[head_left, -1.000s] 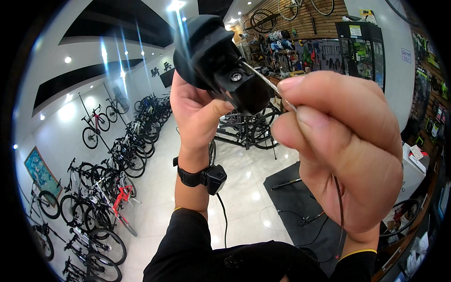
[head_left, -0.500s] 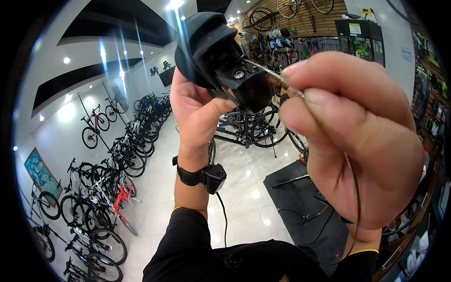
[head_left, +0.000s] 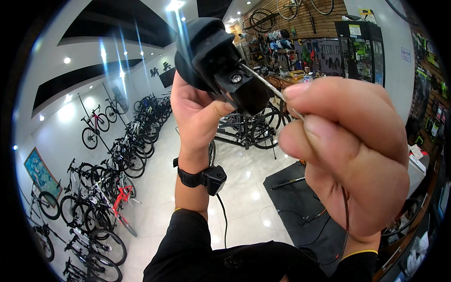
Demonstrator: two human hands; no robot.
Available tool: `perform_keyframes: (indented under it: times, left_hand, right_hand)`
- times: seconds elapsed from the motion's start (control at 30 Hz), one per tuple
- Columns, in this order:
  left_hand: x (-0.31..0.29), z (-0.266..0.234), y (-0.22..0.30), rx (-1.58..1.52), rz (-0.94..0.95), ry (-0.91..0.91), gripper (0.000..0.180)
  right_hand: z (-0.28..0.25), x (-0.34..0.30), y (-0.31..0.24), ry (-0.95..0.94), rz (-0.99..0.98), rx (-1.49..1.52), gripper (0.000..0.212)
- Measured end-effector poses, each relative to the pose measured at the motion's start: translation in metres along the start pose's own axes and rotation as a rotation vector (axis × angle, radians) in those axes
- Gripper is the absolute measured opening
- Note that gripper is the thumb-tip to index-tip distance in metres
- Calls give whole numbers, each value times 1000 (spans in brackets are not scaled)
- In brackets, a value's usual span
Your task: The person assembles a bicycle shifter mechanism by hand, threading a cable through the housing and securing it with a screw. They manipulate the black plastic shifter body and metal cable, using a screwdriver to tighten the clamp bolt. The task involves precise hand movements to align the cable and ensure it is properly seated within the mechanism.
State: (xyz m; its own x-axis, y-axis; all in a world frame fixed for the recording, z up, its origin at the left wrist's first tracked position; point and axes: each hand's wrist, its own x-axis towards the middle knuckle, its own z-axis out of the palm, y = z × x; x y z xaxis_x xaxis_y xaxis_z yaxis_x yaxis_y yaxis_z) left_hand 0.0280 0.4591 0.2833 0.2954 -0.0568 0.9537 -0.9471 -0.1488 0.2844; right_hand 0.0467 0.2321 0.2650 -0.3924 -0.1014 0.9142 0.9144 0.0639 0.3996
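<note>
My left hand (head_left: 197, 110) is raised in front of me, closed around a black bicycle lever body (head_left: 213, 51) with a rounded end and a small screw on its face. Part of the grip is hidden behind it. Out of an opening beside the screw comes a thin steel cable (head_left: 265, 83). My right hand (head_left: 350, 145), close to the camera, pinches that cable between thumb and fingers a short way from the lever. The cable's darker length runs on below the palm and hangs down toward my lap. A black device is strapped to my left wrist.
A black mat (head_left: 305, 221) with a pump-like tool and cables lies on the tiled floor at the right. Black bicycle frames (head_left: 239, 129) stand behind my hands. Rows of bicycles (head_left: 127, 145) line the left; a tool wall (head_left: 324, 51) and shelves fill the right.
My right hand has moved slightly down and left, still pinching the cable. The lever body in my left hand has tipped and sunk a little.
</note>
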Motion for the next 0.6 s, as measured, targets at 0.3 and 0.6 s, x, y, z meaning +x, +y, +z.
perform_keyframes:
  times: [0.3,0.6]
  left_hand:
    - [-1,3,1,-27,13,-20,76]
    - [0,1,1,6,-22,0,74]
  right_hand:
    - [-6,6,5,-89,2,-7,31]
    - [-15,18,5,-248,13,-128,32]
